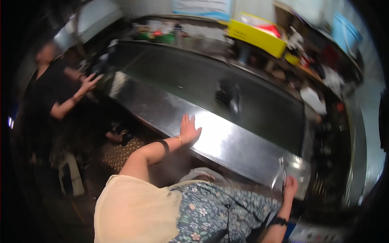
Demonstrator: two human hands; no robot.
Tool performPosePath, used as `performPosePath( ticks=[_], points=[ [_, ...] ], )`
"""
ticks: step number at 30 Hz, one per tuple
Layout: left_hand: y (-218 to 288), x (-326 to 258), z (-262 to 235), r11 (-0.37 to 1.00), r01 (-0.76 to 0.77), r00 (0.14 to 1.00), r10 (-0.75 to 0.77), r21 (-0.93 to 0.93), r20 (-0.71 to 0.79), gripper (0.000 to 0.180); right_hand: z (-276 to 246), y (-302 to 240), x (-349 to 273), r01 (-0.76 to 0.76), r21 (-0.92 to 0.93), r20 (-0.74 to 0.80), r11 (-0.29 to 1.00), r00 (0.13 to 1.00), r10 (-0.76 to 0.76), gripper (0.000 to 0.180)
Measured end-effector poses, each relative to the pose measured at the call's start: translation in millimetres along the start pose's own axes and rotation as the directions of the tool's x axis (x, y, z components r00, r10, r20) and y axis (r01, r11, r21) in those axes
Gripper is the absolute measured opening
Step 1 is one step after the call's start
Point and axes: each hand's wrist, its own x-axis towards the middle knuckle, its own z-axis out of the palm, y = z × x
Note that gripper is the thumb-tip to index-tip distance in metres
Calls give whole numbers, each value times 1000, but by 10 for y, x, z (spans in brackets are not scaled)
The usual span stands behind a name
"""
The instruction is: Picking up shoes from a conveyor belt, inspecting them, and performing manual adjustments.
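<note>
My left hand [189, 129] lies with its fingers spread at the near edge of a shiny metal ledge [239, 143], palm toward the metal. It holds nothing. At the ledge's right end, my right hand [290, 186] is closed around a slim, shiny metal tool [283, 170] that points away from me; blur hides its exact kind. Past the ledge stretches a wide dark belt-like surface [162, 73]. On it sits a small black object [228, 94], too blurred to name.
A co-worker in dark clothes [52, 89] is at the left, one hand [88, 84] raised near the ledge's far end. Behind the dark surface stand a yellow box [257, 38] and a green tray [162, 38] with small items. A white bottle-like container [313, 101] lies at the right.
</note>
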Motion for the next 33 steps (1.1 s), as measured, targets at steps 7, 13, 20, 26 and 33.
performPosePath(
  ticks=[7, 13, 20, 26, 33],
  points=[
    [1288, 1017, 447, 899, -84, 996, 91, -430, -4, 107, -337, -692, -1142, 86, 121, -402, 989, 915, -30, 22],
    [1966, 1396, 563, 712, 336, 942, -262, -617, 211, 120, -738, -28, -2946, -186, -87, -597, 979, 797, 98, 40],
    [1910, 1046, 7, 497, 345, 884, 114, -797, 453, 92, -777, 151, -3690, -246, -368, -525, 897, 851, 18, 37],
    [1881, -272, -360, 290, 556, 549, 575, -779, 606, 74, -128, -1440, -1590, 79, 338, -294, 938, 955, 25, 47],
    [2387, -1670, -762, 393, -43, -28, 918, -919, 394, 110, 191, -2071, -1492, 168, -378, -626, 910, 678, -385, 22]
  ],
)
